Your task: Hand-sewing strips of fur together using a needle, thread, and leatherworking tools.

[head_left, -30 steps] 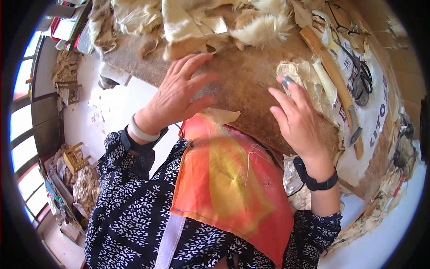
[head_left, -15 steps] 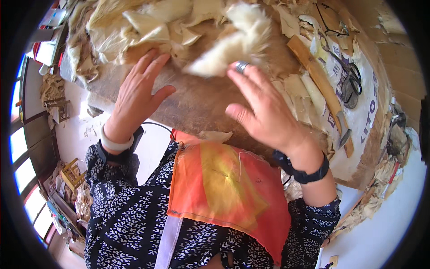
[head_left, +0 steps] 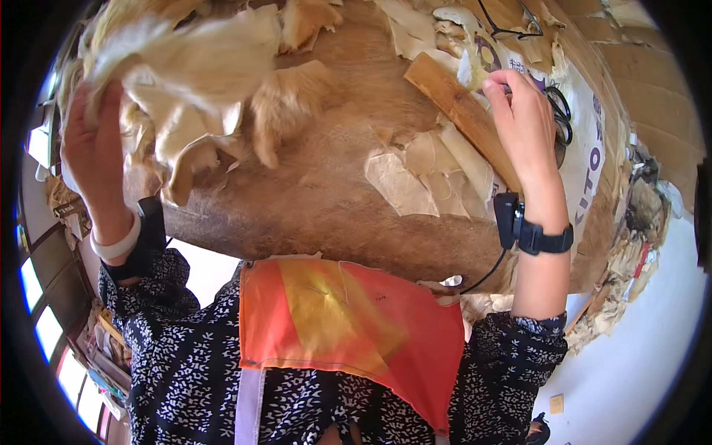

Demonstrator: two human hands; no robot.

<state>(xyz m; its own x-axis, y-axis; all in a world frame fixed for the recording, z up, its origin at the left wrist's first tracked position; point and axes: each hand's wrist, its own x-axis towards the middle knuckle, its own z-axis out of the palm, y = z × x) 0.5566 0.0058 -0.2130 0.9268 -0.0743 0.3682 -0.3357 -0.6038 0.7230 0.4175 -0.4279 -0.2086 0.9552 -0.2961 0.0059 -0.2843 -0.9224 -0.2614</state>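
My left hand (head_left: pixel 95 148) is raised at the far left, its fingers closed on the edge of a pale fur piece (head_left: pixel 200 67), which is blurred by motion. Over the right side of the hide-covered work surface (head_left: pixel 297 215), my right hand (head_left: pixel 525 122) has its thumb and fingers drawn together. Whatever is between those fingertips, if anything, is too small to make out. Black scissors handles (head_left: pixel 565 126) show just right of this hand. A wooden strip (head_left: pixel 452 107) lies to its left.
Several pale hide scraps (head_left: pixel 415 170) lie beside the wooden strip. A tan fur piece (head_left: pixel 285 104) sits mid-surface, with more skins at the far left. Dark-framed glasses (head_left: pixel 512 31) rest at the back right, near a white printed sack (head_left: pixel 589 148).
My left hand has moved left and now has a pale fur piece in it. My right hand has shifted right toward the scissors, its fingers closing. The surface shows more of its brown hide.
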